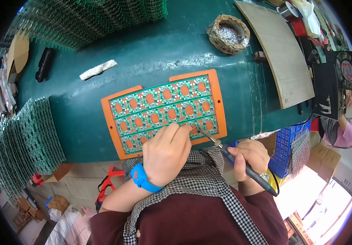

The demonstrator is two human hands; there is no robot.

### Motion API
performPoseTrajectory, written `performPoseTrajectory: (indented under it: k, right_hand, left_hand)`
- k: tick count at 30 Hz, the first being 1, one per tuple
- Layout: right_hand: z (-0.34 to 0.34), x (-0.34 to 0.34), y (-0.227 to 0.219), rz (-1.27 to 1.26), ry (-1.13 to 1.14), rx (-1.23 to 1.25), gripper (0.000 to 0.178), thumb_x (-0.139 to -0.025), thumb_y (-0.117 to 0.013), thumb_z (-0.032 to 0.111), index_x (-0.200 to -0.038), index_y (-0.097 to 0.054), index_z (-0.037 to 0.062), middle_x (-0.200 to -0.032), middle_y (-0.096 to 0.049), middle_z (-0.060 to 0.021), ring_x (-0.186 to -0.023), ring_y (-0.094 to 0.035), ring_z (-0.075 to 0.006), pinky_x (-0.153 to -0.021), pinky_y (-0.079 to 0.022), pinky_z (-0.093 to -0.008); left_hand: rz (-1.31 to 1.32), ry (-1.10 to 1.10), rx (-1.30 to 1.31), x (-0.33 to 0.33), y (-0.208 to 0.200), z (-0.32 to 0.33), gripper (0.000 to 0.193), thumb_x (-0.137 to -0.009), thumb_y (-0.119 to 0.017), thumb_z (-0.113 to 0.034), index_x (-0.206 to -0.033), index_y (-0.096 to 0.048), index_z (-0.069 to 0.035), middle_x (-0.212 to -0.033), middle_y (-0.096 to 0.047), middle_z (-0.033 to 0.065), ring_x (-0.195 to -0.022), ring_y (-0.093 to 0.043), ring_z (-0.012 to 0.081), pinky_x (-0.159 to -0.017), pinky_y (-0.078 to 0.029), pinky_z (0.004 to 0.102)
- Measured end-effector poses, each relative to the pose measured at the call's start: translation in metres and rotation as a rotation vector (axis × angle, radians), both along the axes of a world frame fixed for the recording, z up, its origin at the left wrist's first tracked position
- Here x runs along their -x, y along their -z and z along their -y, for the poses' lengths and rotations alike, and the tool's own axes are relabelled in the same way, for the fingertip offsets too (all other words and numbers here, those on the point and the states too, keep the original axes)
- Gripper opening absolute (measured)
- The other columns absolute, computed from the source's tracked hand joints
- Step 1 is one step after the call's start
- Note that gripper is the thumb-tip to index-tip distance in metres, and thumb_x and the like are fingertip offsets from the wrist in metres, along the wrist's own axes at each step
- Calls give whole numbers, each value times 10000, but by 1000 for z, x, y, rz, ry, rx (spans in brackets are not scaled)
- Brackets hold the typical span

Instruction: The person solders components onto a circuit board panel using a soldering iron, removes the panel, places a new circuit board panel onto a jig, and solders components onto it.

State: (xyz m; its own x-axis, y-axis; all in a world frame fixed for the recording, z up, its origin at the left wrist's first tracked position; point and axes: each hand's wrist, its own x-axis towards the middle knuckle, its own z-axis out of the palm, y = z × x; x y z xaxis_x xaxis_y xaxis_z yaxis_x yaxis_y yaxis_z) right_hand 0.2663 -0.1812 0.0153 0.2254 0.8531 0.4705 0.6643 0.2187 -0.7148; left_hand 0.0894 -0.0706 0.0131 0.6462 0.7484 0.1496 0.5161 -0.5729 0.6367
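In my right hand [252, 157] is a soldering iron [229, 153], its tip pointing up and left onto the lower right part of a green circuit board panel [159, 107]. My left hand [167, 151] rests over the panel's lower edge, fingers pinched close to the iron's tip. Whatever thin thing that pinch holds is too small to make out. Rows of small boards with oval openings make up the panel, which sits in an orange frame [221, 107]. Part of the bottom row is hidden under my left hand, and a blue wrist strap [143, 179] circles that wrist.
Stacks of green panels stand at the left [24, 139] and far left [98, 20] of the green table [241, 81]. A white strip [98, 69] and a black object [44, 64] lie beyond the frame. A crusted pot [229, 34], a board [284, 53] and a fan [346, 70] are at right.
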Motion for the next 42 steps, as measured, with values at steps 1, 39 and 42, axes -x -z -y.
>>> performPoseTrajectory:
  k: [1, 39, 42]
  right_hand:
    - [0, 2, 1, -2, 4, 20, 126, -727, -560, 77, -713, -624, -30, -604, -610, -115, -476, -575, -248, -494, -491, -333]
    - [-3, 10, 5, 28, -13, -30, 77, -726, -611, 65, -735, -663, 9, -586, -593, -73, -469, -577, -210, -455, -469, -295]
    - [-4, 10, 4, 57, -12, -35, 81, -730, -607, 65, -736, -657, 1, -585, -594, -76, -465, -577, -211, -451, -468, -295]
  left_hand:
    - [-15, 7, -10, 1, 1, 1, 139, -786, -653, -14, -915, -644, -66, -731, -530, 53, -618, -568, 209, -493, -425, 327]
    - [14, -85, 8, 21, 0, 5, 174, -752, -700, 15, -908, -655, -48, -742, -558, 70, -579, -566, 230, -488, -436, 323]
    - [20, -98, -75, 21, -4, -2, 166, -749, -703, 17, -894, -651, -45, -738, -554, 71, -604, -567, 230, -510, -439, 330]
